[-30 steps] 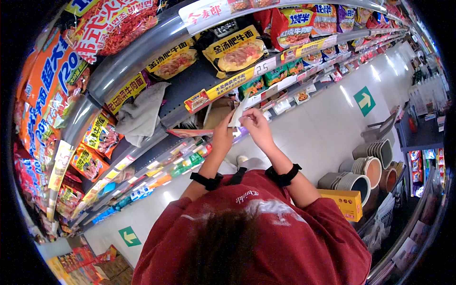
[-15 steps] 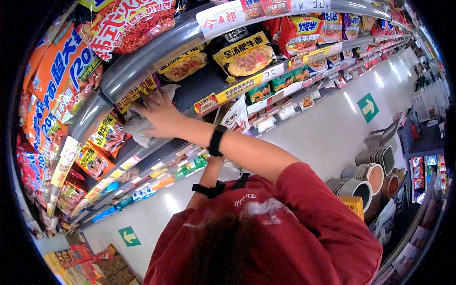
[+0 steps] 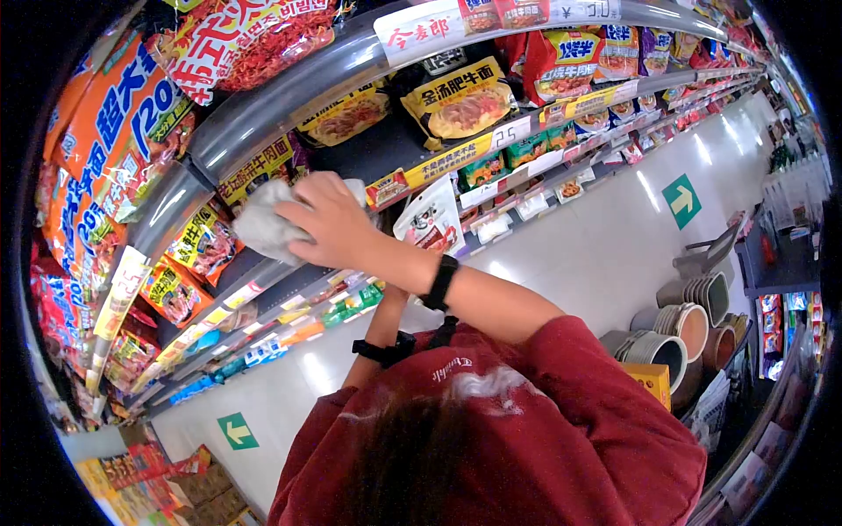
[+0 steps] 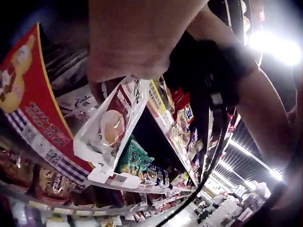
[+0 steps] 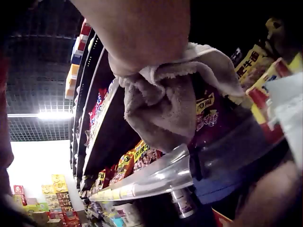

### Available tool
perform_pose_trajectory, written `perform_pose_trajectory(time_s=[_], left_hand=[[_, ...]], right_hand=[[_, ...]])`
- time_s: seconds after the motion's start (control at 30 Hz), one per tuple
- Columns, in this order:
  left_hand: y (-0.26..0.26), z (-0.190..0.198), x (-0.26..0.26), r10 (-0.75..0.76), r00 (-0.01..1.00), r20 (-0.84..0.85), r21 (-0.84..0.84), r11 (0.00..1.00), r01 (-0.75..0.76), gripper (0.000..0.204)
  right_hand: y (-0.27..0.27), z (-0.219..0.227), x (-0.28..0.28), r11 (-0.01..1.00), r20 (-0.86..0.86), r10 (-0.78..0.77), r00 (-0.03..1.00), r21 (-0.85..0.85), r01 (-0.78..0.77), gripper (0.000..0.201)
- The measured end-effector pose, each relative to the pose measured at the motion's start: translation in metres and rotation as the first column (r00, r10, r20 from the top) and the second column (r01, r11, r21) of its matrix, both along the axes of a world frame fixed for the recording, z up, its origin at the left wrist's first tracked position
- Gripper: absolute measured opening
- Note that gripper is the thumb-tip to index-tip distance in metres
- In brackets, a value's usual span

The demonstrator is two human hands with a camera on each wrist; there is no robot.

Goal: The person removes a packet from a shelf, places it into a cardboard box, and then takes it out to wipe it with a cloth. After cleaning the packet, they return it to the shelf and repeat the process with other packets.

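Observation:
My right hand (image 3: 329, 223) grips a bunched grey cloth (image 3: 267, 223) at the front of the noodle shelf in the head view. In the right wrist view, the cloth (image 5: 161, 101) hangs in folds below that hand (image 5: 142, 38). My left hand (image 4: 132, 47) pinches the top of a white snack packet (image 4: 111, 130) with a food picture on it. The head view shows this packet (image 3: 434, 223) upright at the shelf edge, while the left hand is hidden behind the right forearm.
Yellow noodle packs (image 3: 460, 101) lie on the shelf beyond the hands, with orange noodle packs (image 3: 175, 294) to the left. A price rail (image 3: 456, 158) runs along the shelf front. Stacked buckets (image 3: 658, 342) and a yellow box (image 3: 649, 383) are at the right.
My right hand has left the white packet, reached left to the cloth lying on the shelf, and gathered it up, shifting it slightly right. The left hand has stayed by the packet.

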State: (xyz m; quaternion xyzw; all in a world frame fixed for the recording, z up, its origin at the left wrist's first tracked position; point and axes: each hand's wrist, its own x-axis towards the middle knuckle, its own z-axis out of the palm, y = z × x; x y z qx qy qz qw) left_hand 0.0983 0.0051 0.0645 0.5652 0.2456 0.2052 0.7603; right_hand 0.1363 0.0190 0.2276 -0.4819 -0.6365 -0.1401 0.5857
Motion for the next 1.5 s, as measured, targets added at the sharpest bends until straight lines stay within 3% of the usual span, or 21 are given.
perform_pose_trajectory(time_s=[0.17, 0.3, 0.37, 0.43, 0.5, 0.53, 0.57, 0.63, 0.67, 0.8, 0.83, 0.9, 1.07, 1.17, 1.27, 1.37, 1.5], left_hand=[[0.002, -0.002, 0.006, -0.001, 0.999, 0.046, -0.101, 0.995, 0.006, 0.037], [0.002, -0.007, 0.016, 0.006, 0.996, 0.093, -0.164, 0.986, 0.01, 0.037], [-0.002, -0.008, 0.023, 0.005, 0.992, 0.127, -0.197, 0.98, 0.02, 0.037], [-0.008, 0.011, 0.03, 0.001, 0.988, 0.153, -0.218, 0.975, 0.033, 0.037], [-0.02, 0.041, 0.031, 0.104, 0.985, -0.14, -0.012, 0.994, -0.107, 0.039], [-0.023, 0.044, 0.035, 0.182, 0.973, -0.143, 0.135, 0.977, -0.163, 0.041], [-0.022, 0.043, 0.039, 0.182, 0.973, -0.14, 0.129, 0.978, -0.164, 0.041], [-0.017, 0.037, 0.048, 0.077, 0.995, -0.065, -0.124, 0.989, -0.084, 0.039], [-0.016, 0.033, 0.052, 0.081, 0.994, -0.071, -0.073, 0.994, -0.086, 0.042], [-0.026, 0.015, 0.074, -0.008, 1.0, -0.01, -0.239, 0.971, 0.005, 0.044], [-0.033, 0.035, 0.075, -0.102, 0.994, 0.025, -0.263, 0.959, 0.105, 0.045], [-0.048, 0.078, 0.079, -0.131, 0.984, 0.123, -0.378, 0.91, 0.169, 0.046], [-0.055, 0.109, 0.075, -0.171, 0.985, 0.034, -0.423, 0.89, 0.169, 0.045], [-0.06, 0.09, 0.077, -0.096, 0.994, 0.044, -0.41, 0.906, 0.106, 0.044], [-0.061, 0.085, 0.08, -0.089, 0.994, 0.062, -0.362, 0.926, 0.105, 0.042], [-0.06, 0.081, 0.082, -0.181, 0.983, 0.03, -0.348, 0.92, 0.18, 0.043], [-0.06, 0.073, 0.085, -0.177, 0.978, 0.107, -0.333, 0.921, 0.203, 0.045]], right_hand=[[-0.071, -0.03, 0.035, 1.0, -0.016, -0.011, 1.0, -0.003, 0.011, 0.045], [-0.128, -0.053, 0.065, 0.97, -0.101, -0.229, 0.968, -0.101, 0.219, 0.051], [-0.148, -0.057, 0.083, 0.937, -0.143, -0.348, 0.926, -0.092, 0.338, 0.044], [-0.163, -0.06, 0.097, 0.914, -0.291, -0.405, 0.867, -0.103, 0.393, 0.034], [-0.172, -0.055, 0.106, 0.91, -0.516, -0.385, 0.765, -0.077, 0.406, 0.028], [-0.177, -0.059, 0.112, 0.896, -0.548, -0.408, 0.731, -0.084, 0.437, 0.026], [-0.178, -0.059, 0.115, 0.896, -0.542, -0.41, 0.733, -0.087, 0.436, 0.026], [-0.181, -0.058, 0.12, 0.85, -0.566, -0.48, 0.67, -0.11, 0.516, 0.028], [-0.18, -0.061, 0.118, 0.851, -0.575, -0.477, 0.665, -0.114, 0.512, 0.037], [-0.157, -0.06, 0.106, 0.842, -0.372, -0.539, 0.755, -0.216, 0.495, 0.051], [-0.151, -0.055, 0.097, 0.812, -0.264, -0.579, 0.771, -0.266, 0.519, 0.053], [-0.142, -0.045, 0.08, 0.804, -0.155, -0.571, 0.806, -0.305, 0.511, 0.052], [-0.136, -0.054, 0.082, 0.786, -0.055, -0.575, 0.816, -0.312, 0.533, 0.043], [-0.138, -0.06, 0.089, 0.79, -0.057, -0.578, 0.814, -0.289, 0.541, 0.036], [-0.143, -0.061, 0.093, 0.74, 0.029, -0.634, 0.773, -0.269, 0.617, 0.046], [-0.147, -0.065, 0.096, 0.703, 0.092, -0.676, 0.731, -0.217, 0.677, 0.047], [-0.149, -0.069, 0.102, 0.671, 0.144, -0.71, 0.689, -0.16, 0.724, 0.048]])
